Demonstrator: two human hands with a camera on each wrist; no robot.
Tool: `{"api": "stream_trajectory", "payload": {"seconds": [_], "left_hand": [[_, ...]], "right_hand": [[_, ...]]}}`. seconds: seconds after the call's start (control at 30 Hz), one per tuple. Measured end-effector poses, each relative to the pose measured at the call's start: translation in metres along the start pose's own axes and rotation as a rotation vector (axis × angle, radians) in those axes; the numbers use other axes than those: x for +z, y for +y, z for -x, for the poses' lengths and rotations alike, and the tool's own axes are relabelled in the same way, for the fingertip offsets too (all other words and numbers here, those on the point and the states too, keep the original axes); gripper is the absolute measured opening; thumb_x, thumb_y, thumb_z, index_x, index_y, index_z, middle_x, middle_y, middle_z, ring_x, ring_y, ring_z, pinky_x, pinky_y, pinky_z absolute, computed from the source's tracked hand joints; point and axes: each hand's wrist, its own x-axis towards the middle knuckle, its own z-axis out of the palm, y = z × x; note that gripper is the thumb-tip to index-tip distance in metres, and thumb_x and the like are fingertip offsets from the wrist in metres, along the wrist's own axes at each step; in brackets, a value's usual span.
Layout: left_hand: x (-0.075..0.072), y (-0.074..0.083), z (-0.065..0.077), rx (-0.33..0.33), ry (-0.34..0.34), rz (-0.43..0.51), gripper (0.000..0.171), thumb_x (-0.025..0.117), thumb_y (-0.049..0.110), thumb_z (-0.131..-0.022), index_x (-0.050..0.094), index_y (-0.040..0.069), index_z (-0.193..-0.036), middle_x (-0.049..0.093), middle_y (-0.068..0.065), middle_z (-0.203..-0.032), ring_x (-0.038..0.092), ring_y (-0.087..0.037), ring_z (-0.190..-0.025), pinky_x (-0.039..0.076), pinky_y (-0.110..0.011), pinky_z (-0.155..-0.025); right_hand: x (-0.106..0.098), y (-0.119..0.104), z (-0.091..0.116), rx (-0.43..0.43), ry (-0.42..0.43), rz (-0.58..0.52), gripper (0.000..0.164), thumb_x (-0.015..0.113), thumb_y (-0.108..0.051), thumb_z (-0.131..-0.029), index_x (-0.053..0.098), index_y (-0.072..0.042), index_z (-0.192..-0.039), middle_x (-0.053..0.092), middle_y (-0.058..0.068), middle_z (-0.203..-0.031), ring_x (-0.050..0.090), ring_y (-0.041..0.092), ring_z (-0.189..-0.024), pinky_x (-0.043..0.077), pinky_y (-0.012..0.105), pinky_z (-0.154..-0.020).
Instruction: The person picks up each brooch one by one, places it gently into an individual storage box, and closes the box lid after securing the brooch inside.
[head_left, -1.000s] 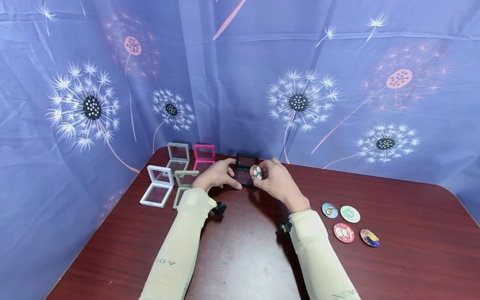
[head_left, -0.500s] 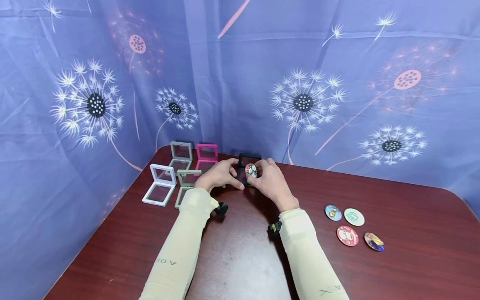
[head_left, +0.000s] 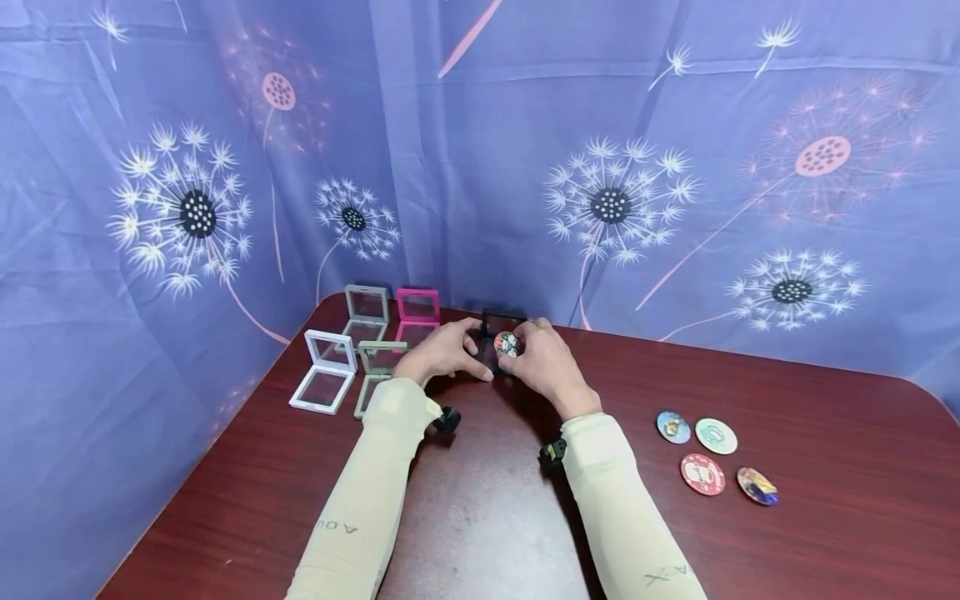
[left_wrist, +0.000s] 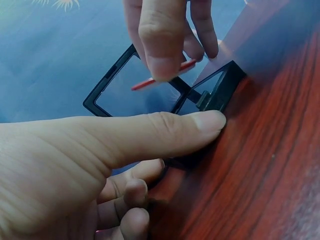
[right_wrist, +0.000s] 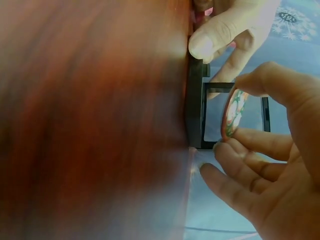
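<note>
Near the back edge of the table, a black clear-window display frame [head_left: 504,313] stands with its lid raised. My left hand [head_left: 447,350] holds it at the left; in the left wrist view the thumb [left_wrist: 170,135] lies along the black base, and the other fingers curl around the far side, partly hidden. Just above the base, my right hand [head_left: 551,362] pinches a round badge [head_left: 507,343] with a red, green and white picture. Seen in the right wrist view, the badge [right_wrist: 233,114] is tilted on edge between thumb and fingers, in front of the open lid.
To the left stand more opened frames: grey [head_left: 367,304], pink [head_left: 417,306], white [head_left: 322,390] and green [head_left: 382,358]. Several round badges lie at the right, including a blue one [head_left: 673,427] and a red one [head_left: 702,474]. A blue dandelion-print curtain [head_left: 480,167] hangs behind the table.
My right hand has brought the badge leftward over the black frame and slightly turned it. The left hand keeps its place at the frame. The head view has shifted slightly.
</note>
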Motion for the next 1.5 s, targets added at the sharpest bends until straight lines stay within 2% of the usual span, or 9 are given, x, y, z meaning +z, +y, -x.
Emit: {"api": "stream_trajectory", "payload": {"seconds": [0.13, 0.43, 0.7, 1.5], "left_hand": [[0.001, 0.0, 0.0, 0.006, -0.003, -0.018, 0.102, 0.098, 0.017, -0.077, 0.041, 0.011, -0.162, 0.066, -0.009, -0.109, 0.061, -0.022, -0.079, 0.053, -0.032, -0.061], [0.001, 0.001, 0.002, 0.013, -0.009, -0.001, 0.102, 0.098, 0.016, -0.076, 0.042, 0.008, -0.161, 0.066, -0.009, -0.106, 0.059, -0.02, -0.075, 0.051, -0.03, -0.058], [0.001, 0.0, 0.003, 0.019, -0.002, -0.005, 0.102, 0.098, 0.015, -0.076, 0.042, 0.008, -0.161, 0.066, -0.008, -0.104, 0.059, -0.018, -0.075, 0.051, -0.029, -0.057], [0.001, 0.0, -0.002, 0.004, 0.005, -0.023, 0.103, 0.098, 0.015, -0.075, 0.042, 0.009, -0.161, 0.066, -0.008, -0.105, 0.058, -0.02, -0.076, 0.051, -0.03, -0.058]], "right_hand": [[0.0, 0.0, -0.001, -0.009, -0.013, 0.022, 0.042, 0.078, -0.024, -0.087, 0.07, 0.004, -0.117, 0.06, 0.018, -0.112, 0.062, 0.035, -0.098, 0.053, 0.047, -0.092], [0.003, 0.0, -0.003, -0.028, -0.035, 0.031, 0.042, 0.079, -0.024, -0.087, 0.072, 0.004, -0.117, 0.062, 0.02, -0.118, 0.063, 0.037, -0.1, 0.053, 0.048, -0.093], [0.009, 0.002, -0.004, -0.043, -0.025, 0.04, 0.037, 0.08, -0.024, -0.083, 0.075, 0.002, -0.11, 0.066, 0.019, -0.111, 0.063, 0.036, -0.101, 0.052, 0.048, -0.093], [0.016, -0.003, -0.007, 0.038, -0.03, 0.095, 0.045, 0.084, -0.027, -0.084, 0.074, 0.0, -0.118, 0.061, 0.019, -0.114, 0.066, 0.034, -0.097, 0.056, 0.051, -0.085]]}}
